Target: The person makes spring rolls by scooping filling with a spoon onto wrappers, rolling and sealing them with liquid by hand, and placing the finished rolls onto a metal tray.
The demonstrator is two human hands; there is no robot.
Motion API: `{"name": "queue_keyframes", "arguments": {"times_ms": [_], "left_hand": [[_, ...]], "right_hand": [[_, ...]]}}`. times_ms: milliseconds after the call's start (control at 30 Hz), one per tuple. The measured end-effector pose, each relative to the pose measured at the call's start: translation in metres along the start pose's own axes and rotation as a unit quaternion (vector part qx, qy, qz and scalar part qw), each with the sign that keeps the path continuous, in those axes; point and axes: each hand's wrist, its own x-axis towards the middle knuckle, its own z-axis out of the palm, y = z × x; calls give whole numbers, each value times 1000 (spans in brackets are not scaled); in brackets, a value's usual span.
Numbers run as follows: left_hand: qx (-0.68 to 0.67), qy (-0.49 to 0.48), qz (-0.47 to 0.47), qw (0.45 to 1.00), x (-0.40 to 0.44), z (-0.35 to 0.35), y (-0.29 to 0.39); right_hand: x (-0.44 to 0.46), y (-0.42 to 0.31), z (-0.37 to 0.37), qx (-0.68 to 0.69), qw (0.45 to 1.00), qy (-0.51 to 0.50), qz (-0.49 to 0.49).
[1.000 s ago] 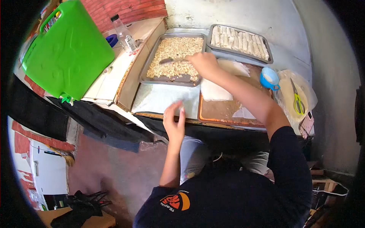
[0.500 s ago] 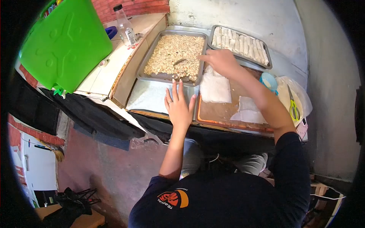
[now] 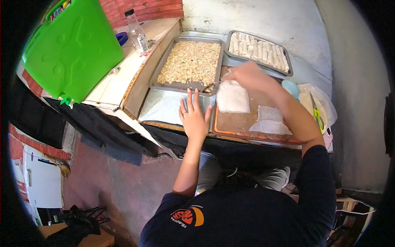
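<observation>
My right hand (image 3: pixel 247 77) is closed on the handle of a spoon (image 3: pixel 210 87), whose bowl rests low in the near right corner of a metal tray (image 3: pixel 153 78). Chopped filling (image 3: pixel 190 61) covers most of that tray, with bare metal along the near side. My left hand (image 3: pixel 194 117) has its fingers spread, the fingertips at the tray's near rim. Under my right forearm is a brown board (image 3: pixel 234 122) with a stack of white wrappers (image 3: pixel 233 98) and some loose wrapper sheets (image 3: pixel 270 120).
A second tray (image 3: pixel 291 71) holds rows of rolled wrappers (image 3: pixel 259 50) at the back. To the right are a blue cup (image 3: pixel 290 88), green scissors (image 3: pixel 317 116) and a plastic bag (image 3: pixel 329 103). A green jerrycan (image 3: pixel 74 51) and a bottle (image 3: pixel 137 33) stand left.
The spoon has moved from mid-tray to the near right corner, and the filling has been pushed back there. My left hand has risen to the tray's near edge and its fingers have spread.
</observation>
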Motion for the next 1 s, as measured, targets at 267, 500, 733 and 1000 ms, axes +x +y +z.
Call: {"name": "queue_keyframes", "arguments": {"times_ms": [267,500,733,1000], "left_hand": [[6,2,1,1000,-1,-2,1],[-15,13,-5,1000,-1,-2,2],[-39,30,43,998,37,-5,-9],[-13,-175,115,978,77,-38,-7]], "right_hand": [[46,3,11,-70,994,83,-31],[49,-12,-24,-107,994,-26,-10],[50,-36,-36,26,989,-97,108],[42,9,15,521,771,-238,279]]}}
